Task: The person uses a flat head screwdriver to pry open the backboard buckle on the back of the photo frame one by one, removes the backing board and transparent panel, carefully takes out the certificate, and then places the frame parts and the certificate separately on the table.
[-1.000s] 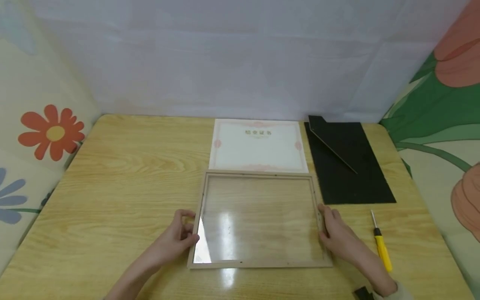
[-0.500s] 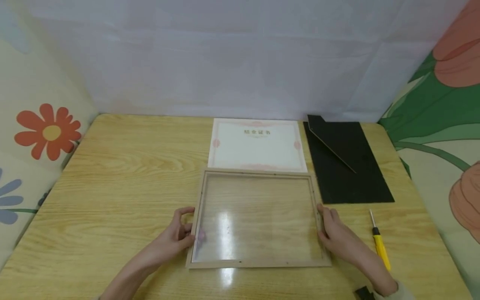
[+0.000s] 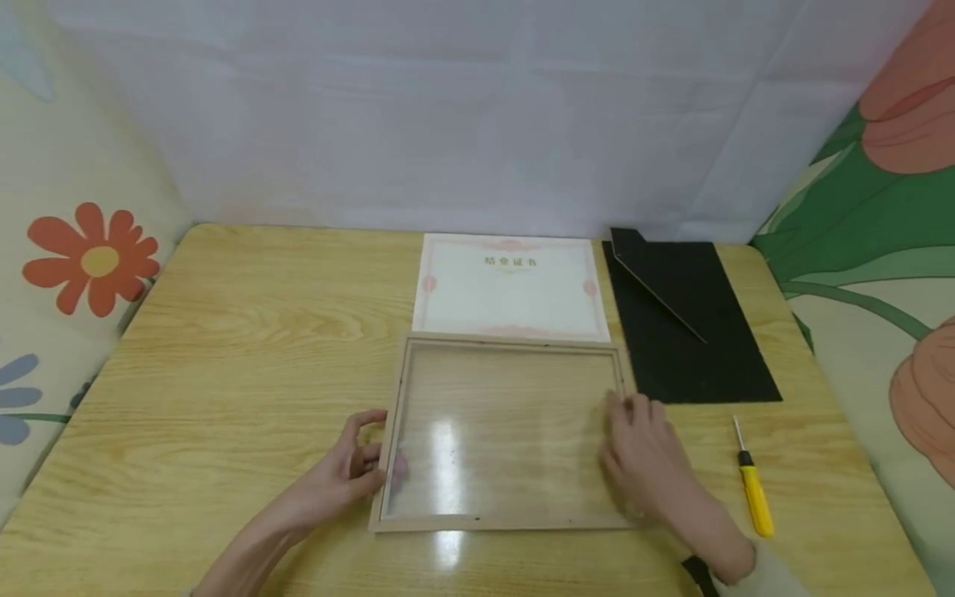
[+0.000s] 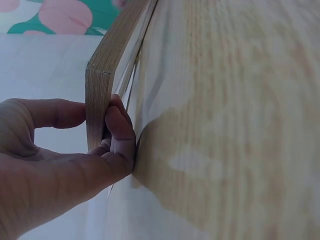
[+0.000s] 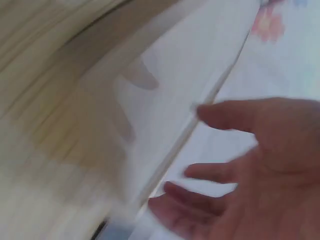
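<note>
A light wooden picture frame (image 3: 433, 524) with a clear pane (image 3: 515, 439) lies at the table's near middle. My left hand (image 3: 339, 477) grips its left side. In the left wrist view the thumb (image 4: 60, 114) is on one face of the wooden edge, while curled fingers (image 4: 121, 132) reach behind it, between frame and table. My right hand (image 3: 649, 456) hovers over the frame's right side, hiding part of that edge. Its fingers are spread and loosely bent in the right wrist view, holding nothing, and the pane there reflects them.
Behind the frame lies a white certificate (image 3: 511, 290) with a pink border. To its right is a black backing board (image 3: 724, 356) with its stand leg (image 3: 656, 290) folded out. A yellow-handled screwdriver (image 3: 755, 489) lies on the right. Something small and black (image 3: 700, 572) shows beside the right wrist.
My right hand has let go of the frame's right edge and moved inward over the pane. My left hand keeps its hold; its fingers now show through the pane at the left.
</note>
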Demonstrator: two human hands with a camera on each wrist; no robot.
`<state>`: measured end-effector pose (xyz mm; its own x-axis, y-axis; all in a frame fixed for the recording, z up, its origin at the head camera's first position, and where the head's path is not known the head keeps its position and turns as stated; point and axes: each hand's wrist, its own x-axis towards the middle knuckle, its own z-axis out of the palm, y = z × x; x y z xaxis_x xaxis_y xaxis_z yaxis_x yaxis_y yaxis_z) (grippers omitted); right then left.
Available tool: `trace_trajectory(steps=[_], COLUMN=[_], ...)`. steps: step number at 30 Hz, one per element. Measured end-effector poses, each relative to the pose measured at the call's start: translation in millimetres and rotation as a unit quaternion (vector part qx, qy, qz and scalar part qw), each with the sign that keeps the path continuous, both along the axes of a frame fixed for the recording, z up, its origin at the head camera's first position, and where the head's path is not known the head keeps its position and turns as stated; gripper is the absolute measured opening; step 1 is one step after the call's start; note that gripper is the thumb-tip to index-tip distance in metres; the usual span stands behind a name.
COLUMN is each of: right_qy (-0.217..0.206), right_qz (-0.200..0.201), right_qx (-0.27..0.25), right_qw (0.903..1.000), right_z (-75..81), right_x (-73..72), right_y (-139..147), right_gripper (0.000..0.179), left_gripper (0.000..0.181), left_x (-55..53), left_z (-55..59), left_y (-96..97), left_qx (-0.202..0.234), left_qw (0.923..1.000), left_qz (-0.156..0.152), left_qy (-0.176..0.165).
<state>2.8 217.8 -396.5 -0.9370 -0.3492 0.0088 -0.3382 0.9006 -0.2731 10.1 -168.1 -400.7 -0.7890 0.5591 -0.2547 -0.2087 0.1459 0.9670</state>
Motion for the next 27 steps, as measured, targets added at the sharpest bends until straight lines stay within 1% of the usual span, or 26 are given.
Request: trace_trajectory(steps=[1,2,3,5,7,9,11,13,15,19,21,23,27], right_qy=[0.024,0.037,0.04,0.02,0.017,0.04,0.07,0.096,0.107,0.102,0.101,0.103,0.113], right_qz=[0.024,0.054,0.089,0.149,0.201,0.235,0.25,0.263,0.27,0.277,0.27,0.264,0.26], right_qx=[-0.004,-0.007,-0.009,0.0,0.024,0.063,0.095,0.114,0.12,0.111,0.107,0.101,0.097], right_qw=[0.9994,0.9978,0.9952,0.9886,0.9792,0.9692,0.961,0.9532,0.9494,0.949,0.9515,0.9536,0.954], right_z=[0.8,2.0,3.4,7.1,8.7,9.3,10.0,11.1,12.1,11.7,10.1,8.8,7.1], right_x=[0.2,1.0,2.2,6.5,10.7,13.2,14.1,14.0,14.1,14.9,16.0,16.4,15.8], right_y=[-13,-27,-42,-73,-100,-122,-139,-149,-154,-158,-159,-160,-163], right_gripper=[0.059,0.061,0.061,0.065,0.069,0.074,0.076,0.075,0.075,0.075,0.075,0.075,0.075], left_gripper=[0.066,0.065,0.065,0.065,0.065,0.066,0.066,0.067,0.066,0.065,0.065,0.064,0.064], left_x=[0.0,0.1,0.1,0.0,-0.3,-0.5,-0.6,0.0,1.1,2.9,3.8,4.0,4.5], left_z=[-0.4,-0.7,-1.1,-1.6,-1.6,-1.6,-1.8,-2.6,-3.4,-2.4,-1.8,-2.3,-3.5], left_y=[-0.3,-0.4,-0.4,-0.6,-0.6,0.0,1.5,2.9,4.3,5.7,6.1,6.8,6.9], left_qx=[0.003,0.006,0.009,0.021,0.022,0.016,0.004,-0.006,-0.014,-0.033,-0.041,-0.044,-0.042], left_qw=[1.0,1.0,0.9999,0.9997,0.9996,0.9997,0.9999,0.9999,0.9998,0.9991,0.9985,0.9981,0.9976], left_qz=[0.001,0.001,0.0,-0.004,-0.006,-0.003,0.002,0.007,0.01,0.016,0.019,0.018,0.015], left_qy=[0.004,0.006,0.009,0.014,0.018,0.017,0.014,0.009,0.011,0.021,0.03,0.039,0.052])
